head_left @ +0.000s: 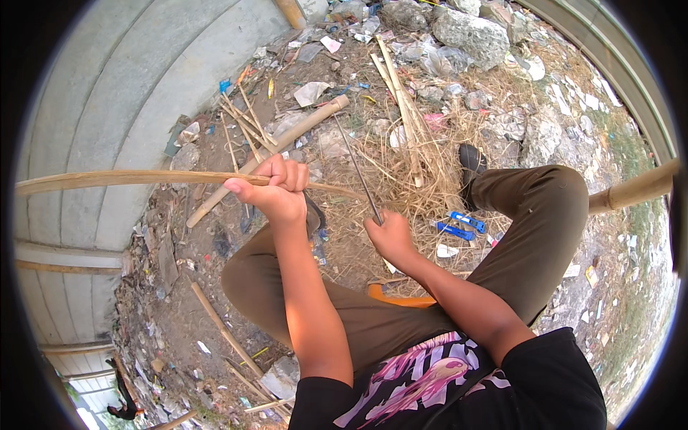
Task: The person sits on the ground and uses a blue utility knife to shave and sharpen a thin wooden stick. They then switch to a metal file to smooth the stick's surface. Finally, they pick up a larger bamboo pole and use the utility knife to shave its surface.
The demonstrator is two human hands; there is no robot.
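My left hand (278, 188) is closed round a long, pale bamboo strip (154, 177). The strip stretches far out to the left, and its other end shows past my fingers over the straw. In my right hand (390, 235) is a knife (356, 154) with a long, narrow, dark blade pointing up and away from me. My fist hides its handle. Blade and strip look close together near the strip's right end; whether they touch I cannot tell. Two blue pieces that look like utility cutters (459, 225) lie on the ground right of my right hand.
Beyond my left hand a round bamboo pole (304, 131) lies aslant, with thin sticks beside it. Split bamboo strips (405, 115) rest on straw farther off. A grey panelled wall (107, 93) rises at left. Rocks (471, 37) and litter cover the far ground. I sit on something orange (401, 296).
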